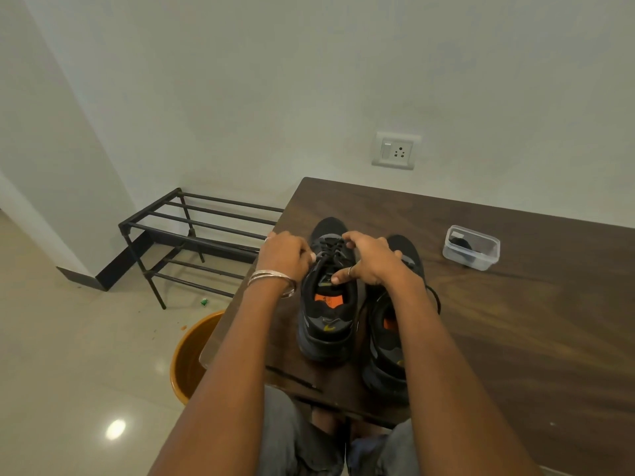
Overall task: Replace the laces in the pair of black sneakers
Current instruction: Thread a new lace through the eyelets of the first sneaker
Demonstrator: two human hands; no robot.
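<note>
The two sneakers stood side by side near the table's (515, 304) front edge, heels toward the person, probably so the eyelets faced away within easy reach of both hands. The left shoe (326, 324) was the one being worked. The left hand (287, 254), at its ten o'clock, had fingers curled, apparently pinching the lace (331, 250) at the eyelet row. The right hand (369, 261), at its one o'clock, gripped the tongue area, thumb hooked into the opening, likely steadying the shoe. The right shoe (395, 352) waited just beside. A clear tub (471, 248) with something dark inside, perhaps laces, sat well apart at two o'clock.
</note>
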